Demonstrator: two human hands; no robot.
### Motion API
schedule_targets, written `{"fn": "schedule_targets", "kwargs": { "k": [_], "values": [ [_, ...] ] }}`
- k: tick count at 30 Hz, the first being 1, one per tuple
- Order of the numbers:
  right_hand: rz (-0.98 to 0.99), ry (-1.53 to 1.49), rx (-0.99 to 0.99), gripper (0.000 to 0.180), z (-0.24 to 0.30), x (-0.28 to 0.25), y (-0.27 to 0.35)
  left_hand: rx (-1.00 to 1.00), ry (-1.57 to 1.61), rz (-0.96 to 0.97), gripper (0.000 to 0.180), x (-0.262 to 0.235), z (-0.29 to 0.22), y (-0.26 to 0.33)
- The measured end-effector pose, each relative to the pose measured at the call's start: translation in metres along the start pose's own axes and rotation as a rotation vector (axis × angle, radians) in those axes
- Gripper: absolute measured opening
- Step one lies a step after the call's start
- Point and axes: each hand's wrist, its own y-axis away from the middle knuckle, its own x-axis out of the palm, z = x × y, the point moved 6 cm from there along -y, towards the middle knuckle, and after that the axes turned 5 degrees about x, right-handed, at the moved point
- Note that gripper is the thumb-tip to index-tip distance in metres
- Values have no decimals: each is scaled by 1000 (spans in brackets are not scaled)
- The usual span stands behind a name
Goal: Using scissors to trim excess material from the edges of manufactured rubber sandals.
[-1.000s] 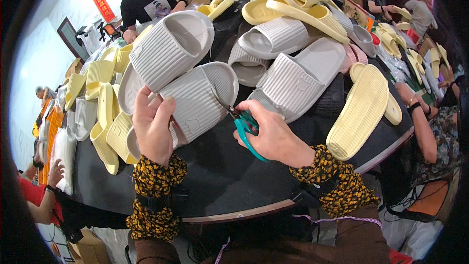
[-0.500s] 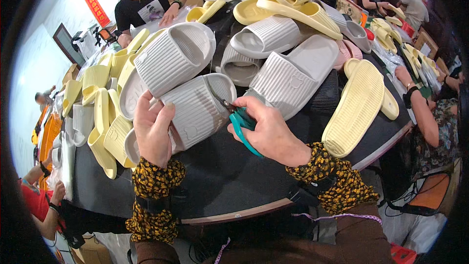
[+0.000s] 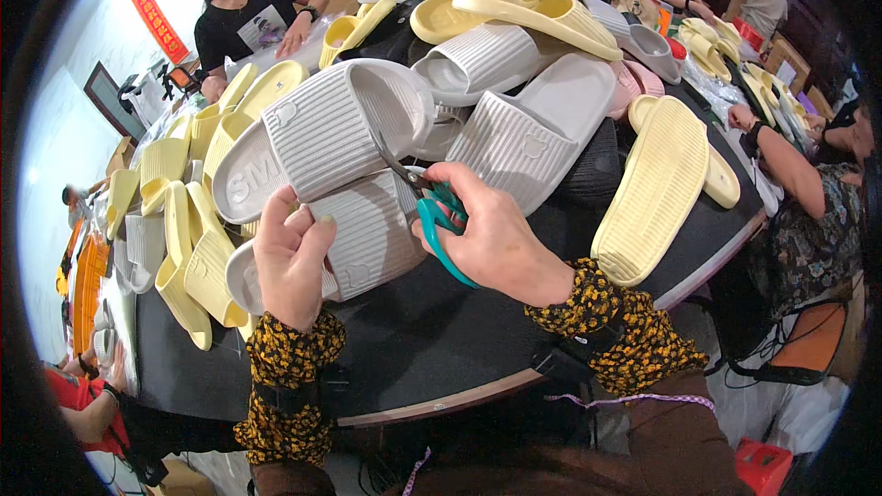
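Observation:
A pair of light grey slippers lies before me, the upper slipper (image 3: 322, 138) overlapping the lower slipper (image 3: 375, 237). Both have ribbed straps with a raised bear-head outline. My left hand (image 3: 296, 266) is closed at their near edge, fingers curled and thumb beside them; it seems to grip the upper slipper, though the contact is partly hidden. In my right hand (image 3: 501, 243) are small scissors (image 3: 441, 243) with teal handles. Their dark blades point up and left, the tip lying against the upper slipper's strap near its foot opening. Whether the blades touch a thread cannot be made out.
Yellow slippers (image 3: 524, 9) and another grey slipper (image 3: 524, 138) are heaped beyond my hands on the black table (image 3: 395, 358). More yellow slippers (image 3: 188, 257) lie at left, and a yellow sole (image 3: 652, 188) at right. Co-workers, including a person in black (image 3: 253, 14), sit around.
The upper slipper has shifted right and turned, showing more of its footbed. The scissors' tip has passed from over the lower slipper to the upper one's strap. My view has shifted slightly.

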Motion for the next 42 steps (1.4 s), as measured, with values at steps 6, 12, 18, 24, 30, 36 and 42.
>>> {"fn": "schedule_targets", "kwargs": {
  "k": [6,12,18,24,30,36,42],
  "values": [
    [-24,19,-19,44,2,-5,0,-4,-1,14,44,2,2,1],
    [-22,-10,-4,42,3,-6,-1,42,-30,48,42,1,4,3],
    [-102,-64,-97,38,1,-11,-3,74,-35,97,41,3,5,3],
    [-23,-71,-3,37,-3,-9,-3,64,-64,106,40,3,7,3],
    [-30,-273,27,38,-4,-8,-4,93,-33,93,38,1,7,1],
    [-73,-242,32,40,-10,-8,-6,50,-71,4,45,-11,9,0],
    [-42,-294,70,44,-11,-7,-6,116,-1,-28,40,-5,1,1]
  ]
}}
